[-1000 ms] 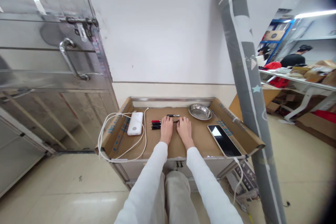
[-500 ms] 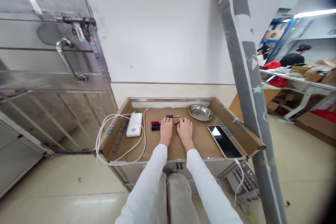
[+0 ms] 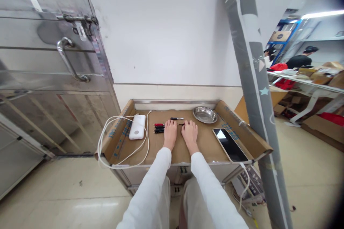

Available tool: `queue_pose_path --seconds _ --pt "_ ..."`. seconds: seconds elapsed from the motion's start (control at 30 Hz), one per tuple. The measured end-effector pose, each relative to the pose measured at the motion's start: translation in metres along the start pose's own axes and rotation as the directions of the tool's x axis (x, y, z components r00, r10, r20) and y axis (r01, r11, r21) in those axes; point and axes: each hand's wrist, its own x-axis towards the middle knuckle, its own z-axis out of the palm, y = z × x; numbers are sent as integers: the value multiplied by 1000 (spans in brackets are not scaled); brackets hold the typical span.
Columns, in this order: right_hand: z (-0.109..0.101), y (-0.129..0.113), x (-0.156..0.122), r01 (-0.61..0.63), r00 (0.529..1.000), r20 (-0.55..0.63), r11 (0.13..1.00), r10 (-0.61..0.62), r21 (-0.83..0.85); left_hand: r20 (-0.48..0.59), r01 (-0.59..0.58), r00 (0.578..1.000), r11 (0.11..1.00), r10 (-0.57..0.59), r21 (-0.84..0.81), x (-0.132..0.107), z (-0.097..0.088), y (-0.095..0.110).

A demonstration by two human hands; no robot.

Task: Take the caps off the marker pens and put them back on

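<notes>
My left hand (image 3: 170, 134) lies palm down on the cardboard-lined top, its outstretched fingers over the right ends of a row of pens. In that row a red pen (image 3: 158, 125) lies behind several black pens (image 3: 159, 130). A little to the right, my right hand (image 3: 189, 134) has thumb and forefinger closed on a thin dark pen-like piece (image 3: 182, 125), mostly hidden by the fingers. Just beyond both hands lies another black pen (image 3: 176, 118) with a silvery end. A shallow round metal dish (image 3: 205, 115) stands behind my right hand.
A white power bank (image 3: 137, 127) with a looped white cable lies at left. A smartphone (image 3: 230, 145) on a cable lies at right. Raised cardboard sides (image 3: 243, 126) border the top. A long grey wrapped roll (image 3: 249, 64) leans against the wall. Two people sit far right.
My right hand has shifted very slightly, and the thin dark piece at its fingertips now lies straighter. My left hand stays put. My legs have moved apart below the table edge.
</notes>
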Motion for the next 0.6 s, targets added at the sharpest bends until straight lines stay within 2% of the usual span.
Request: queue_pose_path --seconds 0.23,0.6 --pt "3 0 3 106 992 69 993 -110 51 41 4 999 1000 -3 -27 1 -1 0" --pt "1 0 7 156 979 108 975 -175 159 84 6 996 997 1 -76 4 -7 2"
